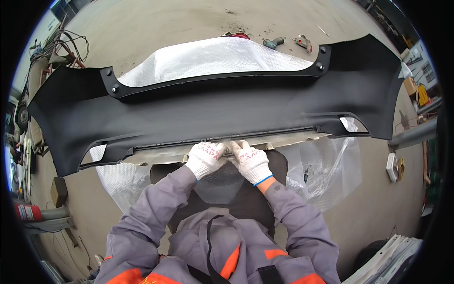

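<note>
Far off to the left lies a tangle of cables (66,45). The black car bumper cover (213,106) spans left to right just beyond the person, a pale strip (165,155) along its near edge. The left forearm (156,201) slants far and rightward; the gloved left hand (206,157) sits palm down at the strip's middle, fingers curled. Just beside it—fingertips almost meeting—the gloved right hand (249,162) angles leftward, fingers bent over the same edge, its forearm (300,213) slanting in from the near right. Whether either hand pinches or only presses, I cannot tell—the fingertips are partly hidden. Farther right, beyond the bumper, lies a teal power tool (273,43).
</note>
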### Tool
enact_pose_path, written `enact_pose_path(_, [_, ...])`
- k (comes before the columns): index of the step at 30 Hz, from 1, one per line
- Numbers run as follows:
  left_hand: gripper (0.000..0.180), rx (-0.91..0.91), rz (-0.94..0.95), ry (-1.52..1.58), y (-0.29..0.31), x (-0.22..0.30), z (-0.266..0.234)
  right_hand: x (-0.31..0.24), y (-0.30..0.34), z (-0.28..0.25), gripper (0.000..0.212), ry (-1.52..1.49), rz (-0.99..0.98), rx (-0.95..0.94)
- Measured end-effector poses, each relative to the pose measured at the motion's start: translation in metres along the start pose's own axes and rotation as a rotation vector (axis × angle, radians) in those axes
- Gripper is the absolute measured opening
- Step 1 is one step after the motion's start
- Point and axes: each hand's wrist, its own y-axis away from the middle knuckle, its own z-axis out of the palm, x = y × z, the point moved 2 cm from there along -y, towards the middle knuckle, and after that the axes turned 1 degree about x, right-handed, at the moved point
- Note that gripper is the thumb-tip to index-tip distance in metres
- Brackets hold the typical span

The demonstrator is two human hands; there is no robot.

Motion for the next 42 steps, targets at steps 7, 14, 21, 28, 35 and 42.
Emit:
enact_pose_path(7, [0.033, -0.069, -0.065, -0.047, 0.002, -0.004, -0.001, -0.012, -0.001, 0.007, 0.035, 0.003, 0.008, 0.137])
enact_pose_path(14, [0.029, 0.045, 0.01, -0.038, 0.001, -0.004, 0.002, -0.011, -0.003, 0.018, 0.035, -0.008, 0.073, 0.126])
enact_pose_path(21, [0.081, -0.035, 0.023, 0.3, 0.012, -0.008, -0.016, -0.013, -0.002, -0.026, 0.051, -0.191, -0.006, -0.116])
enact_pose_path(28, [0.063, 0.035, 0.007, 0.179, -0.002, 0.003, -0.006, -0.009, -0.006, 0.016, 0.027, -0.041, 0.013, 0.068])
enact_pose_path(35, [0.082, -0.109, -0.093, 0.238, 0.007, -0.025, -0.015, 0.02, 0.024, -0.044, 0.06, -0.354, 0.062, 0.194])
enact_pose_path(42, [0.079, 0.095, -0.341, 0.375, 0.051, -0.079, -0.067, 0.329, 0.224, 0.09, 0.044, -0.109, 1.431, 0.15])
